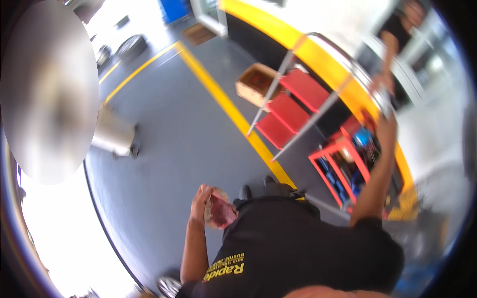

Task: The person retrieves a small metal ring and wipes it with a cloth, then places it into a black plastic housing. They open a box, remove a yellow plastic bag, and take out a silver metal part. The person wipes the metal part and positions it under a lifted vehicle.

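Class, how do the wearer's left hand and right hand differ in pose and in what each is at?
The left hand is low beside the body, whereas the right hand is stretched far out to the right. The left hand grips a round item, pinkish inside with a pale rim; the right hand is at a blurred silvery thing near a co-worker's hand. Both are bare.

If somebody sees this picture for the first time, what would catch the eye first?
Probably the red-stepped ladder, right of centre beside the yellow-striped wall. Next, at upper right, the person's right hand is close to another person's hand, with something pale and blurred between them. Below centre, the left hand holds a roundish pinkish item.
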The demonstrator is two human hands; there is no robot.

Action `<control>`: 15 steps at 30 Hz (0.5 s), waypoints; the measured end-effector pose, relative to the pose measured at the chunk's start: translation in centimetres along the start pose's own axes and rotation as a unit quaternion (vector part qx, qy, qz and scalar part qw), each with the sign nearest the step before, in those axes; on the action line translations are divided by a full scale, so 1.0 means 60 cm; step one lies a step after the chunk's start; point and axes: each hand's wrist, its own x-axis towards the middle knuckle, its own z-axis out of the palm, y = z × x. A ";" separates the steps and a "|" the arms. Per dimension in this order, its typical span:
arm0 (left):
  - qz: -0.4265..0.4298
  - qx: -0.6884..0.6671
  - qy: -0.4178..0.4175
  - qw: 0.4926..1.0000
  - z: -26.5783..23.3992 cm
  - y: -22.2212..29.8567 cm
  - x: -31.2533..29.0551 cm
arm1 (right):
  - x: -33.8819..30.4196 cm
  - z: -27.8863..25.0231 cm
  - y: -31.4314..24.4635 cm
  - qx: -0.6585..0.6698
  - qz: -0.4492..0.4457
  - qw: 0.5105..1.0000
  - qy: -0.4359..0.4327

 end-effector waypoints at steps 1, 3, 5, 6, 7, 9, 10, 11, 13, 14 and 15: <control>0.005 0.025 0.027 0.999 0.013 0.005 0.010 | -0.008 -0.002 0.024 0.048 -0.090 0.994 0.033; -0.061 0.018 0.089 0.994 0.102 0.037 -0.010 | -0.051 -0.035 -0.069 0.233 0.057 0.953 -0.184; 0.105 0.168 0.039 0.979 0.116 -0.013 -0.007 | -0.085 0.029 -0.118 0.352 -0.005 0.872 -0.340; 0.077 0.211 0.039 0.974 0.138 -0.010 -0.002 | -0.097 0.080 -0.141 0.393 -0.015 0.808 -0.439; 0.039 0.253 0.028 0.966 0.161 0.008 -0.005 | -0.119 0.119 -0.189 0.326 -0.033 0.779 -0.535; 0.072 0.268 0.030 0.960 0.213 0.031 -0.043 | -0.179 0.141 -0.282 0.204 -0.126 0.693 -0.680; 0.105 0.293 0.047 0.949 0.220 0.036 -0.077 | -0.208 0.148 -0.336 0.158 -0.213 0.631 -0.729; 0.136 0.323 0.053 0.935 0.226 0.042 -0.114 | -0.236 0.154 -0.369 0.155 -0.239 0.570 -0.770; 0.146 0.328 0.081 0.930 0.224 0.046 -0.192 | -0.294 0.163 -0.425 0.136 -0.297 0.476 -0.816; 0.148 0.292 0.116 0.938 0.204 0.040 -0.231 | -0.324 0.159 -0.458 0.123 -0.329 0.443 -0.825; 0.152 0.248 0.155 0.944 0.183 0.028 -0.272 | -0.356 0.154 -0.495 0.104 -0.364 0.405 -0.833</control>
